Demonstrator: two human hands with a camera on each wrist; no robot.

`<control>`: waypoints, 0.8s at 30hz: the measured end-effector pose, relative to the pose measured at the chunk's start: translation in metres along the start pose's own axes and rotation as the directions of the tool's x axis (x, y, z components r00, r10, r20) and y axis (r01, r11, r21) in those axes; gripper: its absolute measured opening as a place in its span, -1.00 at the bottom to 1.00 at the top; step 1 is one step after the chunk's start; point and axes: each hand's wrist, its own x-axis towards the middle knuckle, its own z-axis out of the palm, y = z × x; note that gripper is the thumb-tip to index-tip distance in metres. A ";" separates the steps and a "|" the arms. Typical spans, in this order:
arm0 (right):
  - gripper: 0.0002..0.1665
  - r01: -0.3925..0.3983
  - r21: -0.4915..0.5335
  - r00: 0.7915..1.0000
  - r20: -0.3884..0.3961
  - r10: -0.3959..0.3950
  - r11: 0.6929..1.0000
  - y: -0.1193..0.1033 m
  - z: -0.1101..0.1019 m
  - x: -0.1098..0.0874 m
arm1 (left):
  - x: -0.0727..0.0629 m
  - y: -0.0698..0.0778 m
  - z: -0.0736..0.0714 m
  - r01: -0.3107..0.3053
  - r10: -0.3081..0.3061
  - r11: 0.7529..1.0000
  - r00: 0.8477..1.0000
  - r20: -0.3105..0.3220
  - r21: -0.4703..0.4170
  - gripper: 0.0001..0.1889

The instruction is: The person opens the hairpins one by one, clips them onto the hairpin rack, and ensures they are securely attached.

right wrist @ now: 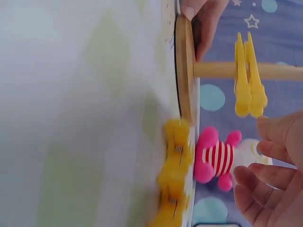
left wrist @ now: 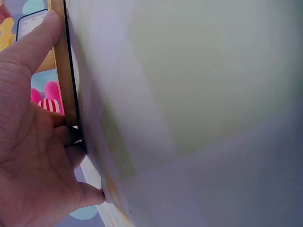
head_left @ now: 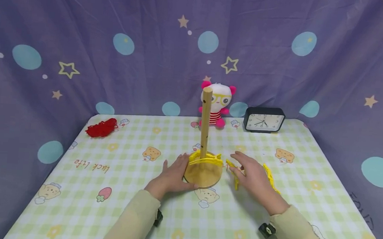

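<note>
A left hand (head_left: 174, 175) grips a round-based wooden stand (head_left: 204, 176) at center frame as the right hand (head_left: 252, 175), empty fingers loose, hovers near yellow plastic clips (right wrist: 171, 172).

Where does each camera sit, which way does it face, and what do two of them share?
Head: worn on the person's head, facing forward and down over the table; left grip, right grip and both sleeves show.
Left wrist: on that wrist, scene sideways, looking past the left grip at the wooden base.
Right wrist: on that wrist, also sideways, looking past the right grip toward the rod and yellow clips; the left grip shows at the top.
Shared: both wrist views show the wooden base and striped plush toy.
</note>
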 end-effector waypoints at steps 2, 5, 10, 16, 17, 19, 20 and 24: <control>-0.50 -0.017 -0.003 1.000 0.006 0.017 1.000 0.006 -0.005 -0.006 | 0.001 -0.001 0.001 0.002 -0.002 1.000 1.000 0.002 0.005 0.22; -0.52 -0.048 -0.019 0.999 0.021 0.049 0.999 0.014 -0.013 -0.014 | 0.001 -0.002 0.002 0.000 0.000 1.000 1.000 0.001 0.009 0.22; -0.49 -0.109 -0.028 0.994 0.028 0.109 0.994 0.029 -0.026 -0.028 | 0.002 -0.002 0.002 -0.001 0.001 1.000 1.000 -0.001 0.005 0.22; -0.45 -0.157 -0.039 0.988 -0.007 0.157 0.987 0.046 -0.038 -0.044 | 0.001 -0.002 0.001 -0.002 0.002 1.000 1.000 -0.002 0.006 0.22; -0.45 -0.166 -0.046 0.986 -0.009 0.166 0.985 0.048 -0.039 -0.047 | 0.001 -0.002 0.001 -0.004 0.004 1.000 1.000 -0.005 0.004 0.22; -0.43 -0.184 -0.059 0.983 -0.011 0.183 0.981 0.053 -0.041 -0.050 | 0.001 -0.002 0.001 -0.004 0.004 1.000 1.000 -0.007 0.002 0.22; -0.41 -0.192 -0.067 0.981 -0.008 0.192 0.979 0.055 -0.041 -0.052 | 0.001 -0.002 0.001 -0.002 0.002 1.000 1.000 -0.006 0.003 0.22; -0.35 -0.232 -0.095 0.972 0.012 0.234 0.968 0.062 -0.043 -0.058 | 0.001 -0.001 0.001 0.003 -0.003 1.000 1.000 -0.005 0.004 0.22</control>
